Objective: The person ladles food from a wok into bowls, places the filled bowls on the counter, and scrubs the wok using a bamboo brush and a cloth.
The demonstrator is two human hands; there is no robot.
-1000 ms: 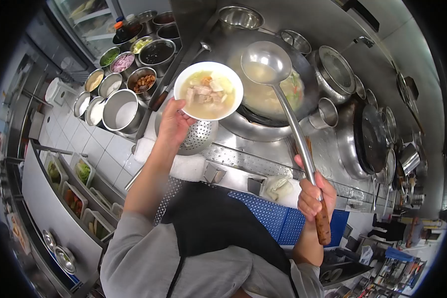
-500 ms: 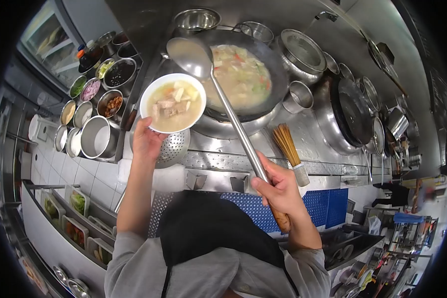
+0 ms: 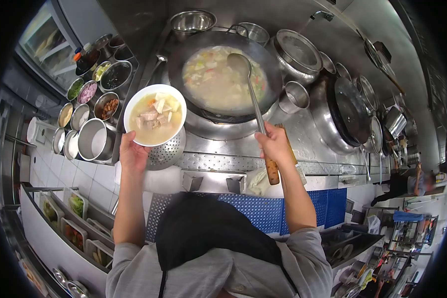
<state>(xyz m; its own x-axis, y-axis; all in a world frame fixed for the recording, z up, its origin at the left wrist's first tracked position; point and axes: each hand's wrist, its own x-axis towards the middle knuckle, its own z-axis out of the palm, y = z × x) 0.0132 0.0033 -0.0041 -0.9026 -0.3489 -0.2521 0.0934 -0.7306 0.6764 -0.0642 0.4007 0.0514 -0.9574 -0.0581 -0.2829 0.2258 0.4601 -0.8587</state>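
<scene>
My left hand (image 3: 135,151) grips the lower rim of a white bowl (image 3: 133,97), which holds pale broth with chunks of meat and light pieces (image 3: 151,119). My right hand (image 3: 274,143) is closed round the shaft of a long metal ladle (image 3: 254,92) with a wooden handle end. The ladle's head lies over the soup (image 3: 208,84) in a large dark wok (image 3: 176,64); whether it dips into the liquid is hard to tell. Below the bowl sits a perforated strainer (image 3: 166,154), partly hidden by it.
Ingredient containers, among them a steel pot (image 3: 95,139), stand at the left. A bamboo brush (image 3: 292,144) lies partly behind my right arm. Right of the wok are a steel cup (image 3: 294,97), a lidded pot (image 3: 299,52) and a second wok (image 3: 352,111). Another person (image 3: 407,186) is far right.
The ladle has moved from above the bowl to the right, over the wok's soup. My right hand has gone up and forward. The bowl has shifted left and slightly down.
</scene>
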